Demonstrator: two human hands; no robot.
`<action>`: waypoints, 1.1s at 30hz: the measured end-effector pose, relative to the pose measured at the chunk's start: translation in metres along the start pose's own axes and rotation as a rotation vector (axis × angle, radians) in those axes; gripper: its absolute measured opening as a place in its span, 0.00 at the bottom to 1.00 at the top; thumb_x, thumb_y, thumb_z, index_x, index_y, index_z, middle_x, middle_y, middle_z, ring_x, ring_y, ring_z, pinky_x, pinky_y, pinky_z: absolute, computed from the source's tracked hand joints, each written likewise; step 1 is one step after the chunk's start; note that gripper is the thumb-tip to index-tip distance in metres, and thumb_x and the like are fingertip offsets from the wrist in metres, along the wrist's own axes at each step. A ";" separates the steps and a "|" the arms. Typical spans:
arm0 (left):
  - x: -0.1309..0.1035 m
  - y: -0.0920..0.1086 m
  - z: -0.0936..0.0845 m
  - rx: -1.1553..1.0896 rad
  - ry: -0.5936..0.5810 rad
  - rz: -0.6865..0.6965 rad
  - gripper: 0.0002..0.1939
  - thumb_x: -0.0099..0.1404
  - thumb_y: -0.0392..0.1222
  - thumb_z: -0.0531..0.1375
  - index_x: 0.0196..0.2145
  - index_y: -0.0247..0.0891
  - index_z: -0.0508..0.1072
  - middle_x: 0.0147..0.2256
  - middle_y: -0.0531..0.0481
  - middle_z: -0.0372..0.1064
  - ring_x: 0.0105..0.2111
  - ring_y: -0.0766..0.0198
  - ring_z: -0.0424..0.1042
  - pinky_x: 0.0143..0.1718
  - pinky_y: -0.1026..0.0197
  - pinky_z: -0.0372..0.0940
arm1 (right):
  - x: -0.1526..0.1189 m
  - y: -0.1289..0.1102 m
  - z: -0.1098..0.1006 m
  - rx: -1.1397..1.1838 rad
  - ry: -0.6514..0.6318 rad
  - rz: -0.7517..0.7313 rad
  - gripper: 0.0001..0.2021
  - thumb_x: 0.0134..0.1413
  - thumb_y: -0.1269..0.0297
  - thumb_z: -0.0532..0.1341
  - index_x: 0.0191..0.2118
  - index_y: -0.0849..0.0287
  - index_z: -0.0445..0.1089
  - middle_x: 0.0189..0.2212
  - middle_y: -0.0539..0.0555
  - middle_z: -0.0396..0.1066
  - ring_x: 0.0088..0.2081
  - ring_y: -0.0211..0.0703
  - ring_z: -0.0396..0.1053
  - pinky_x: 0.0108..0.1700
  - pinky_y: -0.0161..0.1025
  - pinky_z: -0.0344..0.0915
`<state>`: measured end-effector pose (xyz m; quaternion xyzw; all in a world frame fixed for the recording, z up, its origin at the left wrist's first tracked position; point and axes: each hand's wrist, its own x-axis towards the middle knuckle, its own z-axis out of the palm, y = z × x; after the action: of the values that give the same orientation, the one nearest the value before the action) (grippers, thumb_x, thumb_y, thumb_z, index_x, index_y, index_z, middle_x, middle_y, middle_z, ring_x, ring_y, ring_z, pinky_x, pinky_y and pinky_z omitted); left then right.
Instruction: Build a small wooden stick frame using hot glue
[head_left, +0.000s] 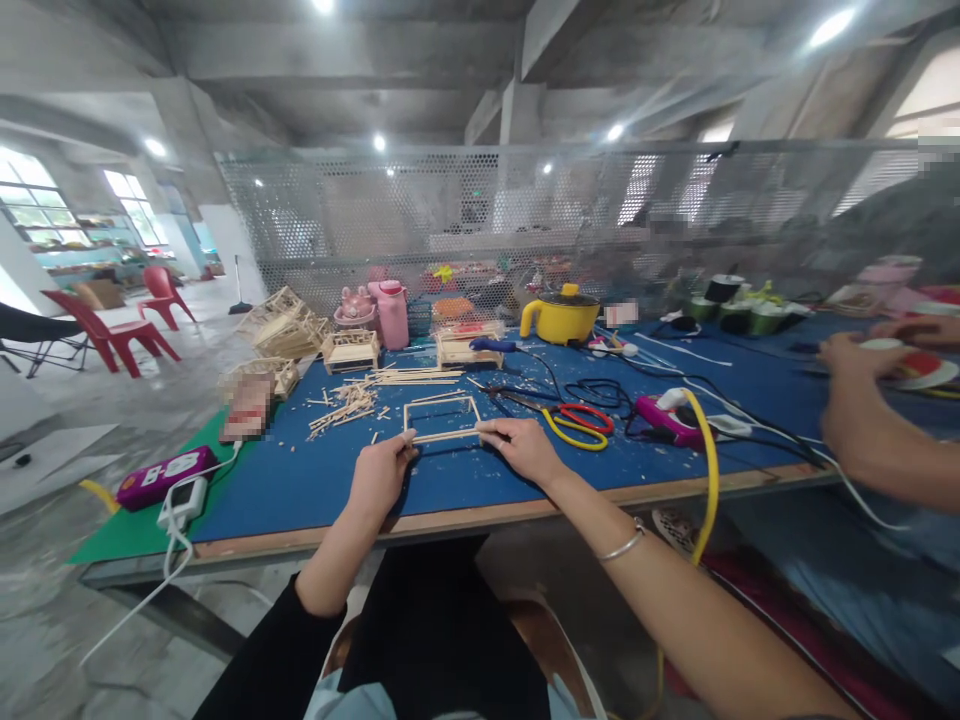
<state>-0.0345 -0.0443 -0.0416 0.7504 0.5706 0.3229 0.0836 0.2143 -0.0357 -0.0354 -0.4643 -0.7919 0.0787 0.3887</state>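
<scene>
A small rectangular frame of thin wooden sticks [442, 437] stands on the blue table mat in front of me. My left hand [386, 468] pinches its near left corner. At the near right corner, my right hand [517, 447] pinches the stick end between thumb and fingers. Beyond the frame lie a pile of short cut sticks [349, 405] and a bundle of longer sticks [416, 377]. Scissors with red and yellow handles [577, 425] rest to the right. A tool with a blue handle [493, 345] leans on a small wooden model bed [457, 350] behind.
More stick models [285, 325] are stacked at the back left, near a pink thermos [392, 315]. A yellow pot [566, 317], black cords and a purple power strip [671, 420] are on the right. Another person's hands [862, 370] work at far right. A perforated screen [360, 220] stands behind.
</scene>
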 end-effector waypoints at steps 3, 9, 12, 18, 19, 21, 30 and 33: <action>0.002 -0.001 0.002 0.006 -0.007 -0.017 0.16 0.65 0.41 0.55 0.49 0.41 0.74 0.43 0.42 0.76 0.44 0.54 0.75 0.45 0.57 0.66 | 0.001 0.004 0.002 -0.007 0.004 -0.001 0.09 0.56 0.65 0.60 0.39 0.54 0.77 0.39 0.52 0.78 0.42 0.45 0.76 0.47 0.41 0.69; 0.000 -0.001 0.004 -0.065 0.035 -0.015 0.19 0.64 0.44 0.57 0.52 0.40 0.70 0.42 0.45 0.77 0.44 0.56 0.75 0.45 0.59 0.66 | 0.001 0.006 0.004 -0.011 0.012 -0.003 0.10 0.56 0.61 0.59 0.40 0.51 0.77 0.39 0.50 0.78 0.42 0.46 0.75 0.47 0.41 0.69; -0.005 0.000 0.003 -0.118 0.140 -0.050 0.26 0.67 0.46 0.52 0.61 0.37 0.58 0.43 0.44 0.76 0.42 0.58 0.75 0.43 0.59 0.67 | -0.001 0.002 0.003 -0.024 0.050 0.012 0.18 0.56 0.57 0.58 0.52 0.53 0.70 0.36 0.52 0.78 0.36 0.45 0.76 0.43 0.41 0.69; 0.021 -0.014 -0.009 -0.106 0.322 -0.124 0.21 0.69 0.43 0.47 0.56 0.34 0.61 0.44 0.42 0.72 0.41 0.60 0.73 0.43 0.59 0.67 | -0.001 0.004 -0.003 -0.062 0.254 0.200 0.22 0.62 0.55 0.48 0.55 0.59 0.63 0.29 0.53 0.74 0.30 0.42 0.72 0.38 0.38 0.67; 0.034 -0.018 -0.012 -0.086 0.300 -0.114 0.19 0.68 0.42 0.50 0.55 0.34 0.63 0.43 0.43 0.72 0.40 0.60 0.73 0.42 0.58 0.67 | 0.003 0.007 -0.005 -0.073 0.251 0.209 0.21 0.62 0.55 0.47 0.54 0.60 0.64 0.29 0.53 0.74 0.30 0.42 0.72 0.38 0.38 0.67; 0.065 -0.025 -0.016 -0.031 0.238 -0.085 0.16 0.66 0.39 0.53 0.50 0.35 0.68 0.41 0.44 0.73 0.40 0.60 0.72 0.45 0.57 0.66 | 0.017 0.016 -0.011 -0.108 0.217 0.216 0.18 0.61 0.57 0.49 0.49 0.60 0.68 0.30 0.54 0.74 0.31 0.43 0.72 0.37 0.38 0.67; 0.166 -0.043 0.019 0.298 -0.089 -0.014 0.17 0.66 0.45 0.57 0.51 0.37 0.66 0.50 0.44 0.66 0.45 0.58 0.69 0.44 0.50 0.68 | 0.122 0.054 0.003 -0.319 -0.272 0.141 0.06 0.55 0.69 0.59 0.35 0.57 0.74 0.35 0.53 0.76 0.39 0.42 0.72 0.43 0.39 0.66; 0.173 -0.048 0.031 0.387 -0.125 -0.023 0.18 0.66 0.45 0.57 0.51 0.35 0.66 0.49 0.43 0.66 0.45 0.58 0.69 0.44 0.49 0.68 | 0.146 0.059 0.028 -0.398 -0.418 0.128 0.10 0.59 0.63 0.59 0.44 0.59 0.70 0.44 0.55 0.71 0.43 0.43 0.70 0.46 0.45 0.67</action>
<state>-0.0305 0.1366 -0.0221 0.7645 0.6243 0.1591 -0.0231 0.1961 0.1197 -0.0037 -0.5544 -0.8237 0.0402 0.1125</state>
